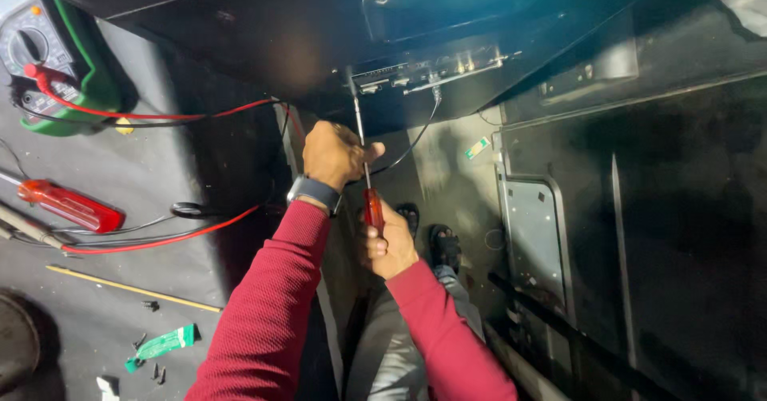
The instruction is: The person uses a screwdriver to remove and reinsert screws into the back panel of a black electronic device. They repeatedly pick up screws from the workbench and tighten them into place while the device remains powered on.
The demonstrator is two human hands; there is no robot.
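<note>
The right hand [389, 245] grips the red-handled screwdriver [372, 208], its tip still at the black panel's connector strip [431, 69] above, while the left hand [335, 153] closes round the shaft.

Your left hand [334, 153] is above your right hand [387, 245], and the screwdriver [366, 169] stands between them, its tip at the connector panel [435, 69] over your hands. To your left, on the work surface [144, 177], the multimeter [48, 45] lies at the far corner, a second screwdriver [68, 204] nearer to you, and its leads [160, 241] run between them.
</note>
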